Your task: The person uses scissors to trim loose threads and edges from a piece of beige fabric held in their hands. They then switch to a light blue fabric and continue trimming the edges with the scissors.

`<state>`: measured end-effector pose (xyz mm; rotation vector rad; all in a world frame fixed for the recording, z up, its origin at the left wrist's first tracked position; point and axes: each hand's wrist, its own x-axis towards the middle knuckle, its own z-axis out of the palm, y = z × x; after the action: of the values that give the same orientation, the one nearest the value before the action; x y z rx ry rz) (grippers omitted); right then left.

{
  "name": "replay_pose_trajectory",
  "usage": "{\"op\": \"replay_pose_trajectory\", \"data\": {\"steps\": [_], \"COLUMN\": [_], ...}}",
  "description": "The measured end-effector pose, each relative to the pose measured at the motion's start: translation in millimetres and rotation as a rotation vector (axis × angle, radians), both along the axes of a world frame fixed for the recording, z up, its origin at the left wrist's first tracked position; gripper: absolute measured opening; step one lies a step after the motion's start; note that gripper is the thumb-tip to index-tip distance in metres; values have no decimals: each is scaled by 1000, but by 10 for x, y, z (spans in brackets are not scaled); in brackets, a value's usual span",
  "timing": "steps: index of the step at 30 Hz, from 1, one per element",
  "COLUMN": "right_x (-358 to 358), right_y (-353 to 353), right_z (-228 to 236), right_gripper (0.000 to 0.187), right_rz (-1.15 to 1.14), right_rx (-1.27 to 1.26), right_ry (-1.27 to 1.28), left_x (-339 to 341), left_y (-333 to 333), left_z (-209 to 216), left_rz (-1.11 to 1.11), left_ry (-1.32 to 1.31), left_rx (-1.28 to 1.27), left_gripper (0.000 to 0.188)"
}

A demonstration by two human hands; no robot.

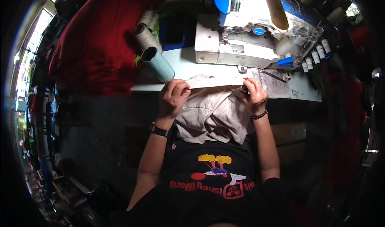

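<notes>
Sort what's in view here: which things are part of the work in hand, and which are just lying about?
In use:
- beige fabric, its edge stretched flat
- left hand and right hand, both gripping that edge
- sewing machine, just beyond it

Lying about:
- thread cones on the table's left
- red cloth pile
- small spools at right

The person wears a black short-sleeved cotton T-shirt [212,179] with a colourful cartoon print [216,169] on the chest: two yellow rounded shapes, a red oval, touches of blue and white, and red lettering beneath around a red emblem. Both forearms are bare below the sleeves. A black wristwatch with a dark band [159,130] circles the left wrist, and a bracelet of small black beads [259,115] sits on the right wrist. The fingernails of the right hand [254,95] carry red polish
</notes>
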<state>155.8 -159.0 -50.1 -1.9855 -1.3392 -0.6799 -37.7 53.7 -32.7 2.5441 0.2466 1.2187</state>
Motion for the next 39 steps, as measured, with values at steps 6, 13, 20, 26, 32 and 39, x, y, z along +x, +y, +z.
{"op": "replay_pose_trajectory", "data": {"steps": [6, 13, 20, 26, 32, 39], "right_x": [-148, -346, -455, -357, -214, -170], "right_y": [-88, -91, -84, -43, 67, -75], "right_z": [-319, -339, -242, -284, -464, 4], "right_gripper": [44, 43, 37, 25, 33, 14], "right_rz": [-26, -16, -80, -198, -189, 541], "right_rx": [-130, -119, 84, 191, 88, 582], "right_ry": [33, 177, 292, 737, 947, 2129], "left_x": [-170, -230, -150, 289, 936, 851], "left_y": [64, -64, -173, -312, -238, 11], "left_z": [-409, -376, 25, 281, -128, -40], "left_rz": [60, 51, 45, -122, -194, -698], "left_ry": [155, 201, 121, 192, 475, 402], "left_rx": [48, -96, -148, -190, -53, -1304], "left_gripper": [22, 23, 24, 21, 22, 19]}}
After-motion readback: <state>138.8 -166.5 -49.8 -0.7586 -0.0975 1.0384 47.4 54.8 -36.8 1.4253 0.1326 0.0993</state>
